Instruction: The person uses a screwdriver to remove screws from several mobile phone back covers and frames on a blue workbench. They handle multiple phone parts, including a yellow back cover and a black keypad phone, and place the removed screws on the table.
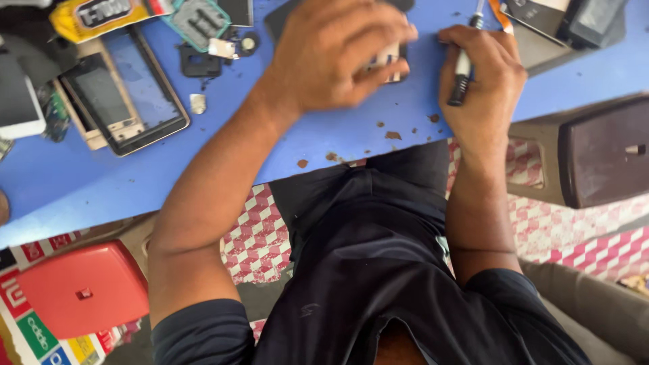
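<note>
My left hand (pixel 334 51) is blurred and rests over a small dark device (pixel 392 64) on the blue table (pixel 284 142), fingers curled around it. My right hand (pixel 481 78) is closed around a thin screwdriver (pixel 464 67) with a black ribbed grip and pale shaft, its tip pointing toward the far side of the table. The device is mostly hidden under my left fingers.
A disassembled phone with its glass screen (pixel 125 94) lies at the left, with small parts (pixel 203 64) and a yellow packet (pixel 101 15) near it. Brown crumbs dot the table edge. A red stool (pixel 84 290) stands lower left, a dark box (pixel 602 152) at right.
</note>
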